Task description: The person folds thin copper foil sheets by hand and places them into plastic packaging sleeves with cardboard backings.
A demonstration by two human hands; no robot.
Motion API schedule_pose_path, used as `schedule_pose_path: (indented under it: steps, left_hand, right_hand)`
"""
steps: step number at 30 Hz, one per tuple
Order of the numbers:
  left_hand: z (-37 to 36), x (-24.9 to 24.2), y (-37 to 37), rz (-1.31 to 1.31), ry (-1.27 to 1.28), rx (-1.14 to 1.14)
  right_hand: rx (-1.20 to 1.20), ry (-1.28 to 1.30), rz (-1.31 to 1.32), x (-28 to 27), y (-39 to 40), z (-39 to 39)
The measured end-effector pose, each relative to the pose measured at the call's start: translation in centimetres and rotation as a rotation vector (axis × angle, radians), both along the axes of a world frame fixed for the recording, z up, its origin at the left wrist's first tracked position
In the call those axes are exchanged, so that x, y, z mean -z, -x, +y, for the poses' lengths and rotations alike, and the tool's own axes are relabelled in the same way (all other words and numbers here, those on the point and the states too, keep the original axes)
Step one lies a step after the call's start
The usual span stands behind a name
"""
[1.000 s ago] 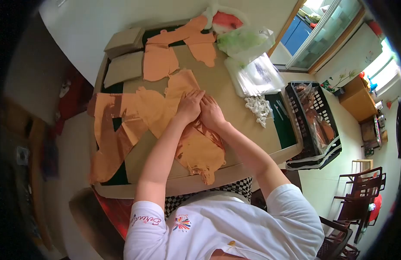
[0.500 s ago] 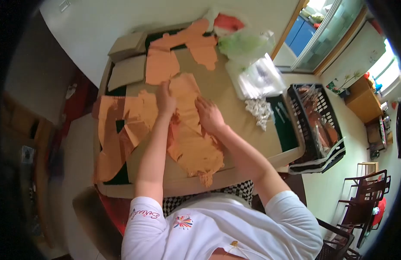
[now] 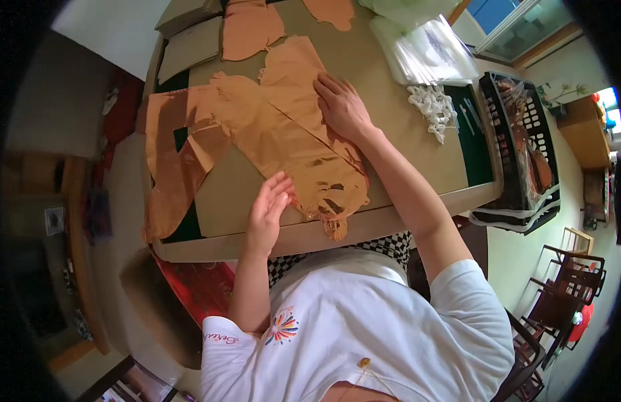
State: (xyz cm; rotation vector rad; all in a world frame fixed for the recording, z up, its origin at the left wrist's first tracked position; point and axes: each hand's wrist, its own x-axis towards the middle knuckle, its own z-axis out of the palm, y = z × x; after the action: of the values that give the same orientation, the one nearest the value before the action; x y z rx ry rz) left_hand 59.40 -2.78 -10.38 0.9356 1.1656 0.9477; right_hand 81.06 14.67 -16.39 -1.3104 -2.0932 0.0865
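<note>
An orange fabric piece [image 3: 297, 120] with two long parts and a small bunched, gathered end lies on the brown table top [image 3: 391, 107]. My right hand [image 3: 344, 108] rests flat on its right edge, fingers stretched out. Beside its lower left edge is my left hand [image 3: 270, 204], fingers apart and holding nothing, the fingertips close to the fabric. More orange fabric [image 3: 173, 167], creased and with an opening in it, lies on the table at the left.
Grey-brown stacked sheets [image 3: 193, 50] lie at the upper left, near orange pieces [image 3: 250, 30]. Clear plastic bags [image 3: 427, 57], a white bundle [image 3: 432, 110] and thin pale tools [image 3: 470, 115] lie at the right. A black basket [image 3: 521, 147] stands beside the table.
My left hand has moved down from the fabric's upper part to its lower left edge. The fabric's left upper part now lies spread out. The view has tilted downward.
</note>
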Motion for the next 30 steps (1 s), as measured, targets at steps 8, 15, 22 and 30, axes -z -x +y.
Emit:
schedule_pose_path:
  steps: [8, 15, 22, 30]
  left_hand:
    - [-1.1, -0.5, -0.3, 0.011, 0.068, 0.057]
    - [-3.0, -0.7, -2.9, 0.998, -0.817, 0.378]
    - [-4.0, 1.7, -3.2, 1.097, -0.896, 0.611]
    - [-4.3, 2.0, -1.9, 0.958, -0.826, 0.52]
  right_hand:
    - [0.018, 0.007, 0.011, 0.2, 0.0, 0.0]
    - [0.033, 0.012, 0.005, 0.2, 0.1, -0.1]
    - [0.035, 0.055, -0.048, 0.2, 0.1, 0.0]
    - [0.025, 0.015, -0.039, 0.1, 0.0, 0.0]
